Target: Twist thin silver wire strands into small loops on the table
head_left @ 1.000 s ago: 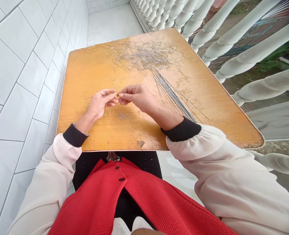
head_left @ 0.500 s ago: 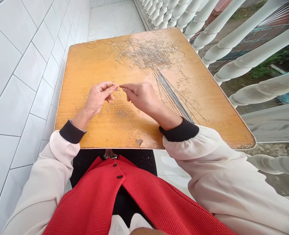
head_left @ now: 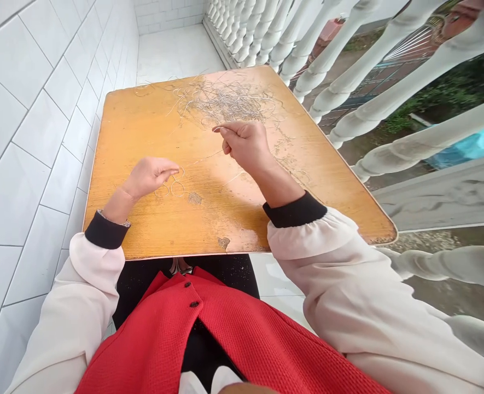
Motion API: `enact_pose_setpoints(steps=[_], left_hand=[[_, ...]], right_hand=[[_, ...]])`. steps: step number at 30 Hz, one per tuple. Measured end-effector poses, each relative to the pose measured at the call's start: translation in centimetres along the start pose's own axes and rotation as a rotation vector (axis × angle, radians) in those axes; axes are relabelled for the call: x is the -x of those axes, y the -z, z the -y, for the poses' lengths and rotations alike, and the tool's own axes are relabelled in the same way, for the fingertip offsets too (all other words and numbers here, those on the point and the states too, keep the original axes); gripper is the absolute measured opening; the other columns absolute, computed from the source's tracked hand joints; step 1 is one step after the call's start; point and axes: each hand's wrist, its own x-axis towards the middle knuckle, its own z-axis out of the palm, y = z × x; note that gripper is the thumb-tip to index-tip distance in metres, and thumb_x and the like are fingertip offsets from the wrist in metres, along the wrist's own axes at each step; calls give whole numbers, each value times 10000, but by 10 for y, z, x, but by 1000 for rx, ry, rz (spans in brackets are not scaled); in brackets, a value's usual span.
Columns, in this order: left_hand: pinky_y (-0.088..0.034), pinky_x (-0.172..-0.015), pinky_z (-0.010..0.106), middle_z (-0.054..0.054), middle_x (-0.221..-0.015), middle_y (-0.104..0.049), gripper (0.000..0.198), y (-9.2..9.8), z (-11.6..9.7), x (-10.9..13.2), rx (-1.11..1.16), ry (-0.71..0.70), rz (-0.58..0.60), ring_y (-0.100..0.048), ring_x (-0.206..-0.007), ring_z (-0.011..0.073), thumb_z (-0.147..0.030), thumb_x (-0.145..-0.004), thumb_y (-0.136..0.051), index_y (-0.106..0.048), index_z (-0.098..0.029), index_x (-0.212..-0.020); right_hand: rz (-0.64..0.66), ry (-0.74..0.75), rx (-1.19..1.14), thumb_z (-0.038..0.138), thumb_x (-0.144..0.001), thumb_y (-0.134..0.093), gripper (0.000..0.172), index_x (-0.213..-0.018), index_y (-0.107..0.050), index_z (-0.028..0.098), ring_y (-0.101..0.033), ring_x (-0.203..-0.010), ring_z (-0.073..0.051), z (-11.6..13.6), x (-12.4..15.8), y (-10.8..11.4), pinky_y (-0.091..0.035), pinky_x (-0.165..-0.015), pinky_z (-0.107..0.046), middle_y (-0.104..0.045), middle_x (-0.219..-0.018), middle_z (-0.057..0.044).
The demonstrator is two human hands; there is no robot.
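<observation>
Hands (head_left: 151, 176) (head_left: 245, 142) farther apart, wire (head_left: 203, 160) between

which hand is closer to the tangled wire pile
Right: the right hand is just on the near side of the tangled wire pile; the left hand is farther away, by small wire loops.

- No text, label, brand, number or sign can be read on the bench (head_left: 130, 137) or around it.
</observation>
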Motion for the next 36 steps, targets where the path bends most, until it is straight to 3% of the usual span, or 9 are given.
enact_pose_setpoints(steps=[4,9,15,19,25,28,31,34,36], left_hand=[[-348,-651,271,28,-759,-758,209,-8,-8,0,-221,-78,186,-596,-679,151,-148,-878,-631,-798,-226,-780],[-372,-662,256,23,-739,-736,241,-10,-20,1,-82,-66,264,-561,-645,129,-329,-952,-637,-793,-198,-825],[-402,-580,228,36,-750,-735,546,-3,-23,-1,124,69,9,-563,-561,98,-638,-1009,-543,-740,-179,-789],[-419,-554,229,45,-721,-722,631,-11,-19,-4,192,166,33,-620,-540,106,-732,-992,-518,-698,-175,-757],[-416,-619,268,27,-651,-675,574,-6,-23,-3,-129,187,3,-659,-679,167,-682,-998,-549,-663,-200,-708],[-427,-646,284,46,-691,-707,538,4,-30,-1,-225,224,-102,-675,-739,186,-684,-970,-607,-686,-200,-749],[-447,-638,257,50,-762,-748,461,6,-41,-5,-75,228,-186,-699,-754,163,-630,-945,-694,-715,-189,-815],[-428,-558,212,43,-766,-759,347,0,-53,-17,272,252,-97,-691,-647,107,-499,-963,-736,-737,-167,-863],[-402,-516,191,26,-687,-729,282,-5,-62,-26,401,282,-87,-653,-573,77,-363,-933,-798,-706,-153,-770]], right_hand=[[-15,-37,-64,423,-996,-650,240,-932,-743,211,-515,-498,-139,3,0,-1,-474,-587,-285,-513,-514,53],[-14,24,26,418,-1006,-631,248,-941,-767,221,-555,-516,-147,7,3,1,-486,-581,-285,-550,-525,41],[104,125,136,358,-1021,-631,204,-1029,-812,264,-669,-647,-195,18,16,3,-575,-744,-350,-625,-585,22],[151,171,124,376,-1020,-656,211,-1100,-823,274,-745,-807,-237,24,25,3,-592,-854,-383,-704,-672,-11],[142,317,240,451,-1066,-578,365,-1197,-820,210,-781,-857,-248,21,24,5,-601,-834,-385,-781,-758,-61],[147,380,284,414,-1084,-550,377,-1240,-813,195,-783,-855,-231,21,23,6,-593,-817,-357,-807,-813,-72],[166,430,316,377,-1083,-554,354,-1247,-811,196,-783,-880,-227,22,24,4,-582,-823,-347,-834,-928,-89],[188,466,339,343,-1065,-575,326,-1226,-819,197,-775,-885,-226,24,26,0,-567,-818,-339,-834,-954,-91],[181,455,295,327,-1052,-590,314,-1230,-813,198,-763,-854,-213,23,26,-3,-563,-802,-329,-823,-905,-75]])
